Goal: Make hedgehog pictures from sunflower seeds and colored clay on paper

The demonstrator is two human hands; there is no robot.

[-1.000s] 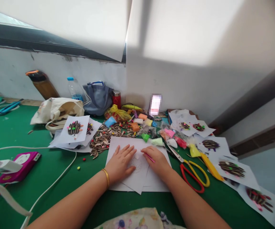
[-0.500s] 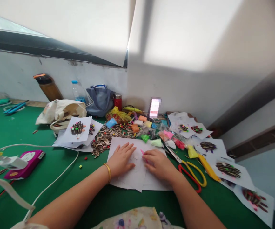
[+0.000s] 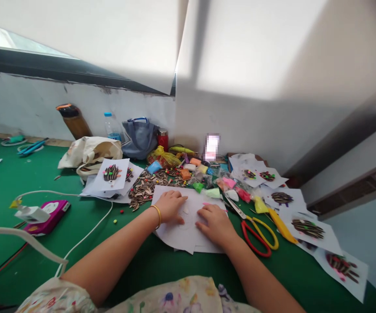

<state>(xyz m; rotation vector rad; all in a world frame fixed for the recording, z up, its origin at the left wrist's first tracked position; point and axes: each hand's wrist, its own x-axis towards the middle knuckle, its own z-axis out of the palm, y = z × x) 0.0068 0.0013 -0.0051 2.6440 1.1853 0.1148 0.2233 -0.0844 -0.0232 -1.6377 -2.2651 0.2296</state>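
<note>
My left hand, with a gold bangle at the wrist, lies on a stack of white paper sheets on the green table, fingers curled a little and pressing the top sheet. My right hand rests on the same sheets and pinches a thin pink stick that points to the right. A pile of striped sunflower seeds lies just beyond my left hand.
Red and yellow scissors lie right of the paper. Small bags of coloured clay sit behind it. Finished seed pictures spread along the right; one more picture lies on the left. A white cable, pink box, bags and bottles stand left and back.
The view has swung left. My left hand has curled its fingers and slid toward the sheet's top left. My right hand has shifted slightly toward me with the pink stick.
</note>
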